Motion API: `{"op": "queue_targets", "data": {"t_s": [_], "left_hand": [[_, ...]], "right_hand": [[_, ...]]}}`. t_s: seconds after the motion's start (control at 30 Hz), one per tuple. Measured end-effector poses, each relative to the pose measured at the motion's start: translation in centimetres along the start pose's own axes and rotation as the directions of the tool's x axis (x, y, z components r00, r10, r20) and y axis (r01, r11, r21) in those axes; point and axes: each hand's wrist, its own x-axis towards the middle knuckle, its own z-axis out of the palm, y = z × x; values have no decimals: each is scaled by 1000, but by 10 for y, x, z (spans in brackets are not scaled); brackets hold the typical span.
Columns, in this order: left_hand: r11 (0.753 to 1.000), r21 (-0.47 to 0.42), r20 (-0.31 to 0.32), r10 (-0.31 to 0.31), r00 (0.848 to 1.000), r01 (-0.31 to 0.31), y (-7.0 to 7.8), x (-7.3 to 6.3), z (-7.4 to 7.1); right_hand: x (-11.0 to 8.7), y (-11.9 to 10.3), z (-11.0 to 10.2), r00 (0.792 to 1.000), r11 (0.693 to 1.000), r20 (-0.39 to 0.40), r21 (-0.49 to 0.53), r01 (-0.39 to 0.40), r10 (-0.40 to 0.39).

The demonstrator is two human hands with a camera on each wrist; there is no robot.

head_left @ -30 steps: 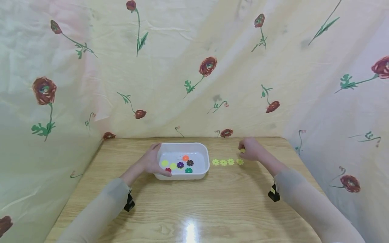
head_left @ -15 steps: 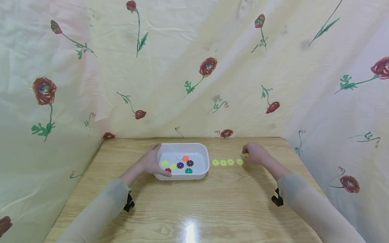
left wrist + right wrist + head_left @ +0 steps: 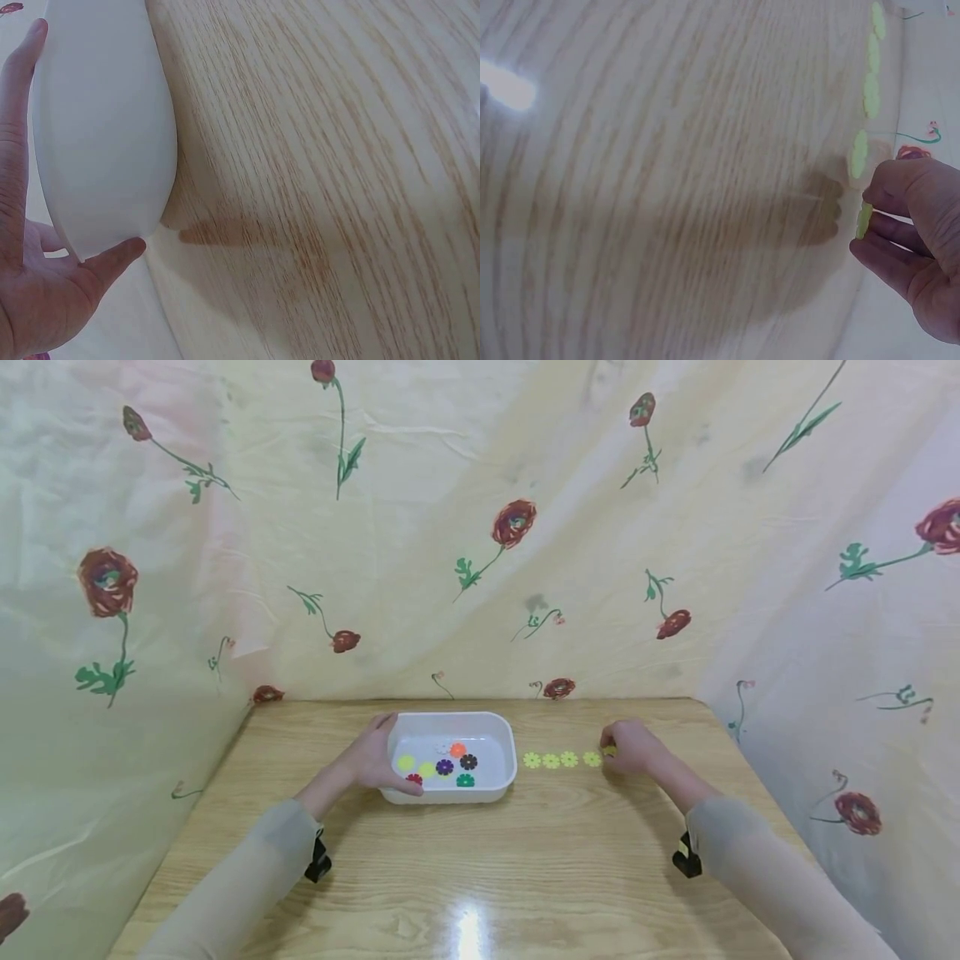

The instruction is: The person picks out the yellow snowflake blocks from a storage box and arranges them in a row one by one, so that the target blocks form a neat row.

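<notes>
My left hand grips the left end of a white plastic tray, its thumb against the near wall and its fingers along the far side. The left wrist view shows that thumb under the tray's rim. Between the thumb and fingers of my right hand is a yellow flower-shaped disc, pinched by its edges close over the table. It is at the right end of a row of several yellow flower discs lying flat to the right of the tray; the nearest disc lies just beside my fingertips.
Inside the tray are loose flower discs, among them an orange one, a purple one, a black one and a green one. The wooden table meets a flower-printed cloth at the back and both sides.
My right hand has moved a little to the right and lower, bringing the yellow disc to the row's right end. My left hand and the tray stay where they were.
</notes>
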Motion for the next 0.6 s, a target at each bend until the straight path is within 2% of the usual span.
{"op": "queue_targets", "data": {"t_s": [0.27, 0.6], "left_hand": [[1000, 20, 3, -4, 1000, 4, 1, 1, -1], [1000, 17, 2, -2, 1000, 2, 0, 1, -1]], "right_hand": [[-2, 1, 5, 1000, 1000, -13, 11, 0, 0], [-5, 0, 10, 1000, 1000, -15, -23, 12, -12]]}}
